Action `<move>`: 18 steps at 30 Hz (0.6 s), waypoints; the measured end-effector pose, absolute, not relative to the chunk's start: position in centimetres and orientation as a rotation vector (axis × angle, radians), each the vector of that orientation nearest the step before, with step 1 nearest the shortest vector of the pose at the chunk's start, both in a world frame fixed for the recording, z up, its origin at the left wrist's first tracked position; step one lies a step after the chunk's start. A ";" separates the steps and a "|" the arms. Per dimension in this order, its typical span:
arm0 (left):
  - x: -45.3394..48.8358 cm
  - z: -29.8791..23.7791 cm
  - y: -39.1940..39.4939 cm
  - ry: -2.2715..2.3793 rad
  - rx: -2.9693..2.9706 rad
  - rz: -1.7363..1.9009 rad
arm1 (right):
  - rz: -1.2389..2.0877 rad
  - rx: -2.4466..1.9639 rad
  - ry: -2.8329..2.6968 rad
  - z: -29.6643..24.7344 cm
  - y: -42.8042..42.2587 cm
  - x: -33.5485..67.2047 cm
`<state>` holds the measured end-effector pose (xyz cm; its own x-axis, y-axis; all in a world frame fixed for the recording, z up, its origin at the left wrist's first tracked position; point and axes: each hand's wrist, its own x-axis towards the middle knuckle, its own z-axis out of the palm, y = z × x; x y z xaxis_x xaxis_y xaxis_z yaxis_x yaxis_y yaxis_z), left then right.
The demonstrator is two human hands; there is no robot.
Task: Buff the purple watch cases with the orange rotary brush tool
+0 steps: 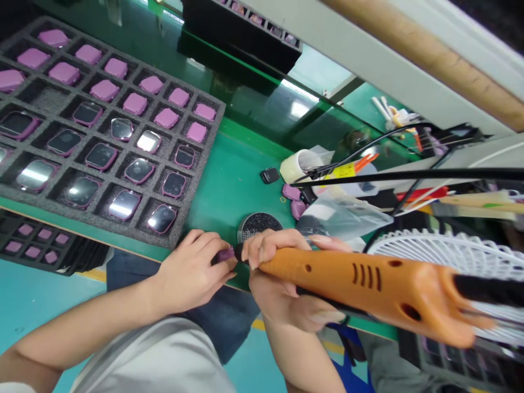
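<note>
My right hand (278,289) is wrapped around an orange electric screwdriver (352,273), which lies nearly level with its black tip end pointing left. My left hand (192,267) pinches a small purple watch case (224,255) at the bench's front edge. The screwdriver's nose is right at this case; whether the bit touches it is hidden by my fingers. Just beyond my hands sits a round container (258,222) with dark, grainy contents. A grey foam tray (203,164) to the left holds rows of purple watch cases, some with dark glass faces up.
A tape roll (292,166), a black watch-like piece (269,175), loose purple cases (298,209) and a clear plastic bag (344,215) lie beyond my right hand. A white fan guard (462,251) stands at right. Black cables (409,176) cross above the bench. Another tray (36,240) sits lower left.
</note>
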<state>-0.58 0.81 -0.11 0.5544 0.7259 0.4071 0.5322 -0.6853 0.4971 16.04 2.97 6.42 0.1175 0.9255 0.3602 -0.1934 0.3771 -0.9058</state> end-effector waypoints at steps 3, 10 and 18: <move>-0.7 -0.2 0.8 1.057 2.467 0.859 | 0.923 -0.775 -1.135 6.7 3.5 16.5; 0.6 0.6 0.8 1.208 2.459 0.848 | 0.657 -0.739 -1.016 7.2 4.6 18.9; 6.3 -0.1 1.6 1.060 2.660 0.817 | 0.550 -0.831 -0.942 6.9 5.0 19.9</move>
